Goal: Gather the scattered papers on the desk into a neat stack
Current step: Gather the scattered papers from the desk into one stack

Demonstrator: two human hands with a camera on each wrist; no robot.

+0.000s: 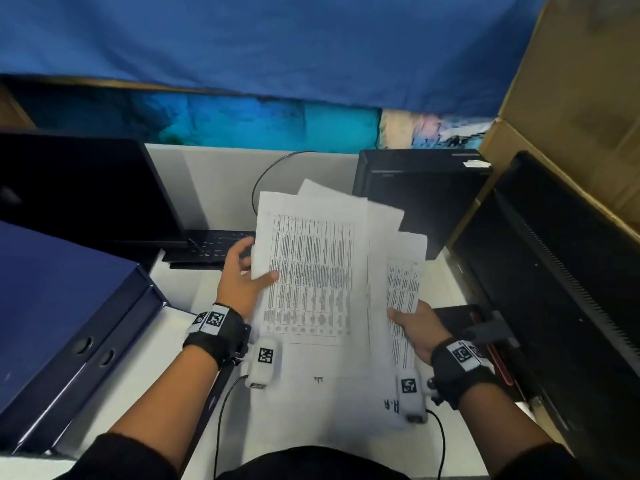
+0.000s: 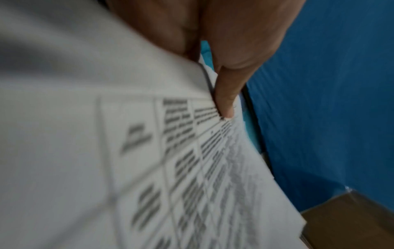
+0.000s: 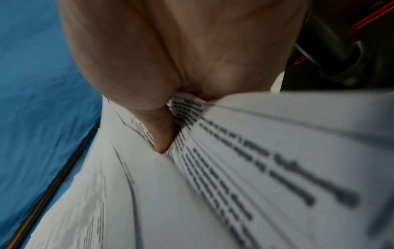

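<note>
Both hands pinch fanned papers: left hand at left edge, right hand at lower right.

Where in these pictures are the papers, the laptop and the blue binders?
papers (image 1: pixel 311 271): head view, middle of the printed top sheet.
laptop (image 1: pixel 79 188): head view, dark screen.
blue binders (image 1: pixel 52 306): head view, top cover of the nearer binder.
</note>
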